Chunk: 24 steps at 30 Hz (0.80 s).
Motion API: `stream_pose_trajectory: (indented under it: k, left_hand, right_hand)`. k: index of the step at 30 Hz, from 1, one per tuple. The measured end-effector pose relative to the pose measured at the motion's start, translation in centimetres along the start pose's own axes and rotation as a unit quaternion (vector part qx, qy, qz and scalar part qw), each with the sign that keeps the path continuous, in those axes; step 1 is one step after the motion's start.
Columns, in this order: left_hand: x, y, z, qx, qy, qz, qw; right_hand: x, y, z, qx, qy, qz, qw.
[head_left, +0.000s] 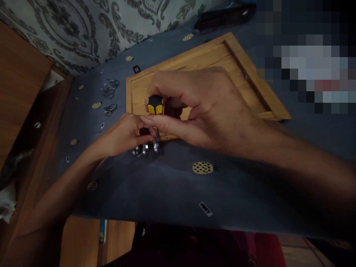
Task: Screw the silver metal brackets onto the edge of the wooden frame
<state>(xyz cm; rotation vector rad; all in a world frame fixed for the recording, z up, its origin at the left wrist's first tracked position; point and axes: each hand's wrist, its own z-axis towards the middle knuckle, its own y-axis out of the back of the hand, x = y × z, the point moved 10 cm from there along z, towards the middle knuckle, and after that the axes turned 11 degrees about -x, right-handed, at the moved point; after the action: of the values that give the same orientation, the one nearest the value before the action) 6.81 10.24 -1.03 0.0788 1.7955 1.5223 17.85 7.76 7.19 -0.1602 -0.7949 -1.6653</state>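
Note:
In the head view, my right hand (205,107) is wrapped round the black and yellow handle of a screwdriver (155,104), held upright above the near left corner of a wooden board (236,79). My left hand (122,134) comes in from the left, its fingertips pinched close under the handle. What sits between those fingers is mostly hidden. Just below them, shiny metal ring-like fittings (145,149) show at the board's near edge. The screwdriver's tip is out of sight behind my fingers.
Left of the board lie small dark metal pieces (109,108) and a pile of clear looped pieces (109,88). A dark loop (136,69) is by the board's far left corner. A dark case (225,17) lies at the back. Patterned dark blue cloth (167,185) covers the surface.

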Motion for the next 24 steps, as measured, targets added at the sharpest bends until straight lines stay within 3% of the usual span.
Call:
stream_pose_trajectory:
  k: [24]
  left_hand:
    - [-0.48, 0.52, -0.37, -0.025, -0.03, 0.034, 0.999]
  right_hand:
    - [-0.23, -0.08, 0.06, 0.003, -0.005, -0.023, 1.0]
